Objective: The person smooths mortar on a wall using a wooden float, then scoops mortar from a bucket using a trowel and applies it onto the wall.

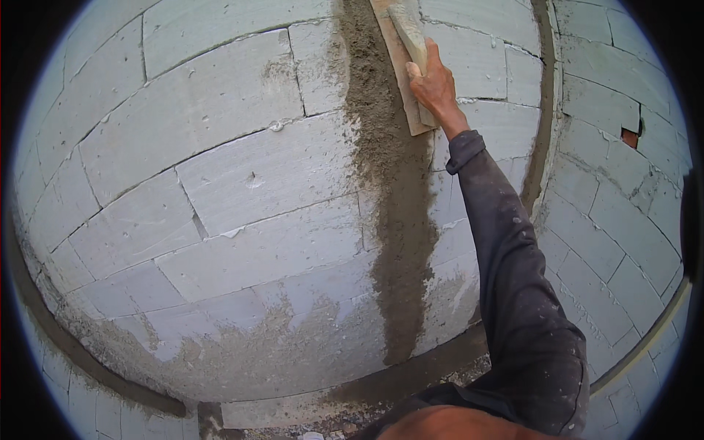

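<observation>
My right hand (pixel 438 92) is closed around the pale handle (pixel 407 33) of a long flat plastering float (pixel 402 88), high on the block wall at the top centre. The float lies along the right side of a vertical band of wet grey mortar (pixel 396 242), which is rough and lumpy higher up and smoother lower down. My right arm, in a dark sleeve (pixel 506 249) flecked with white, reaches up from the lower right. My left hand is out of sight; only a blurred patch of bare skin shows at the bottom edge.
White block walls (pixel 242 235) meet at a corner on the right, where a second narrow mortar strip (pixel 541 132) runs down. A small opening (pixel 629 138) shows reddish in the right wall. Mortar strips curve along both lower sides, and rubble (pixel 337 424) lies at the wall's foot.
</observation>
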